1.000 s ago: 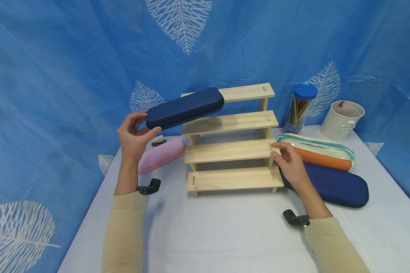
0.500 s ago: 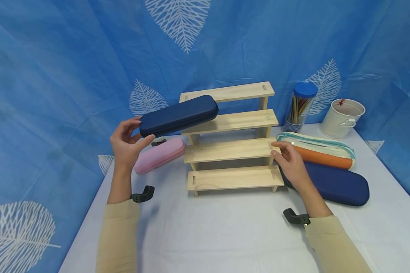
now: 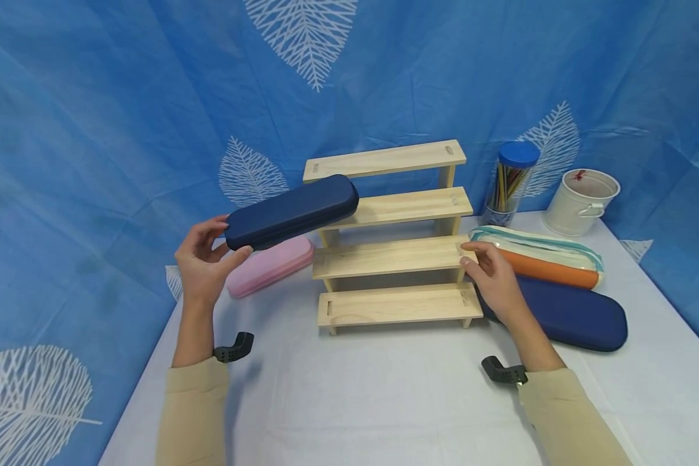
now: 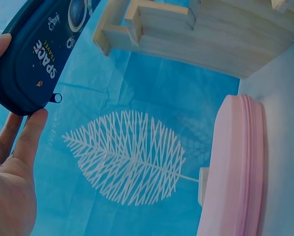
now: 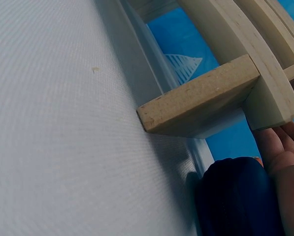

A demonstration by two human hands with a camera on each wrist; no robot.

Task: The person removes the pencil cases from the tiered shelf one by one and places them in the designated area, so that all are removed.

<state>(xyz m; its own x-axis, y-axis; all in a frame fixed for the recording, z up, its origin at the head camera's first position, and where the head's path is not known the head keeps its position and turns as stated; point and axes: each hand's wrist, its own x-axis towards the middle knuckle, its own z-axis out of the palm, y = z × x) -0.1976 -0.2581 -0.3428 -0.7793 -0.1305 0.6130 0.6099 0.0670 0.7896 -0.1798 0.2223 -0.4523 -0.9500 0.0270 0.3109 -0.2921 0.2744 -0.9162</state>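
Note:
My left hand [image 3: 200, 262] pinches the left end of a dark blue zip pencil case [image 3: 294, 210], thumb below and fingers behind. The case hangs in the air, tilted, its right end higher, in front of the left part of a stepped wooden shelf [image 3: 390, 256]. In the left wrist view, the pencil case [image 4: 38, 64] shows "SPACE TRAVEL" lettering and a zip pull. My right hand [image 3: 497, 281] grips the right end of the shelf's second step from the bottom. Its fingertips are partly hidden behind the wood in the right wrist view.
A pink case [image 3: 270, 265] lies left of the shelf. To the right lie another navy case [image 3: 571, 314] and a clear-and-orange pouch [image 3: 550, 265]. Behind them stand a blue-lidded jar of sticks [image 3: 509, 184] and a white bucket [image 3: 582, 204]. A blue leaf-patterned cloth hangs behind.
My left hand has moved left, down and closer with the pencil case, which now uncovers the top step's left end. My right hand and the shelf have stayed put.

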